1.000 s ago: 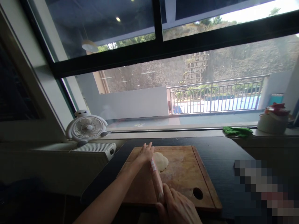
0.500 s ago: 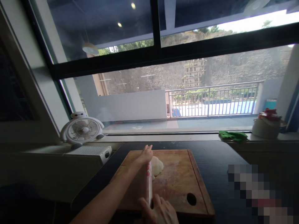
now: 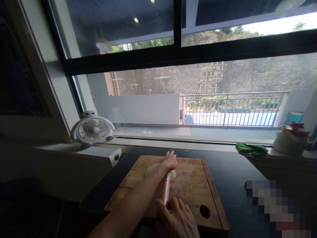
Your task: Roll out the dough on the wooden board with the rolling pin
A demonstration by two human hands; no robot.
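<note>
A pale rolling pin [image 3: 166,188] with red markings lies lengthwise across a flattened piece of dough [image 3: 151,169]. My left hand [image 3: 170,161] is closed over its far end, a few fingertips pointing forward. Nearer to me, my right hand [image 3: 177,213] wraps round the close end. Dough shows on both sides of the pin, partly covered by my left forearm. Beneath it all is a wooden cutting board [image 3: 190,185] with a round hole near its front right corner.
The board rests on a dark table [image 3: 235,175]. A white fan [image 3: 93,129] stands at the left by the window. On the right of the sill are a green cloth [image 3: 251,149] and a pale pot [image 3: 289,143]. A blurred patch covers the lower right.
Both hands and the pin have moved right, from the dough's left edge to across its right part. The view has shifted slightly.
</note>
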